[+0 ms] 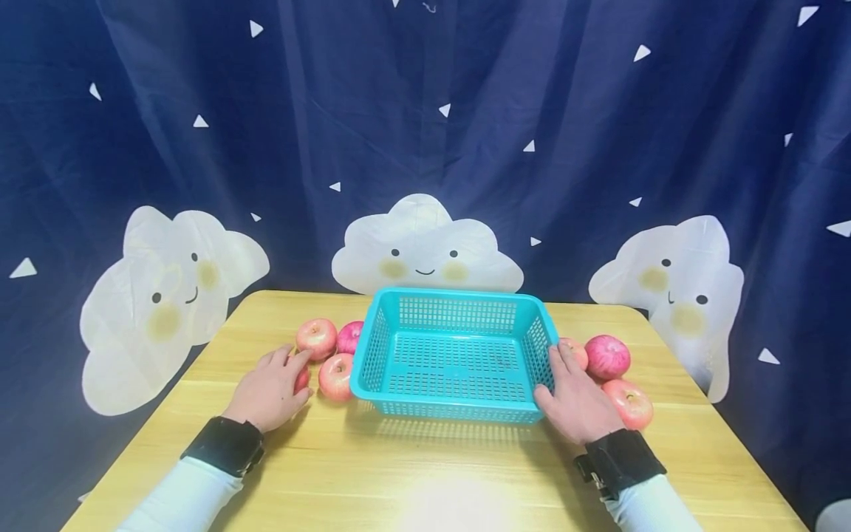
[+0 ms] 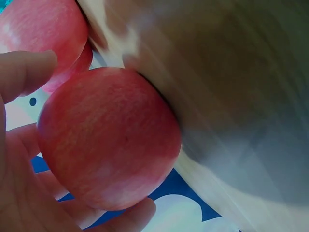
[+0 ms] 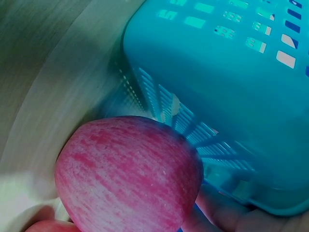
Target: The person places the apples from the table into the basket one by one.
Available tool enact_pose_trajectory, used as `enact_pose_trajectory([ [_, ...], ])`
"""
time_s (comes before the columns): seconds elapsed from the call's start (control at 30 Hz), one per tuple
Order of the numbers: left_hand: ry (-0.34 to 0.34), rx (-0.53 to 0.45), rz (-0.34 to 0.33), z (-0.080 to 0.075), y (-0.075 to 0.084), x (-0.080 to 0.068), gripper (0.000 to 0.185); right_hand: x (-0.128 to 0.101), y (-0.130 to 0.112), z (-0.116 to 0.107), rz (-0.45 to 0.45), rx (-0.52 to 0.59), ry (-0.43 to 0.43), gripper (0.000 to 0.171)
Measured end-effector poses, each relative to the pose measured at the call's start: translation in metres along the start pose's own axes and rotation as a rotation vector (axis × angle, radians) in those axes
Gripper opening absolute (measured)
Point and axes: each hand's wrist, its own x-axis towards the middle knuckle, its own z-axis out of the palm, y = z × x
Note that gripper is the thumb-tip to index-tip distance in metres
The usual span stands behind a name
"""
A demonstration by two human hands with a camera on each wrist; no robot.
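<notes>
On the table's left, my left hand cups a red apple with its fingers bent around the far side. The thumb shows a small gap from the apple in the left wrist view. Beside it lie several more apples. A turquoise plastic basket stands mid-table with nothing inside. My right hand rests along the basket's right side, thumb by the front corner. Close to that hand is a pink-striped apple; the fingers lie between it and the basket, partly hidden.
More apples sit right of the basket, beside and partly behind my right hand. The wooden table runs back to a dark blue curtain printed with clouds and triangles.
</notes>
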Motion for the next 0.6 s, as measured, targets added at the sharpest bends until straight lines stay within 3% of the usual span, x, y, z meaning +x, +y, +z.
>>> enact_pose_trajectory([
  [0.6, 0.0, -0.024, -0.012, -0.009, -0.0004, -0.0071, 0.059, 0.0007, 0.0035, 0.0012, -0.02, 0.005, 0.012, 0.073],
])
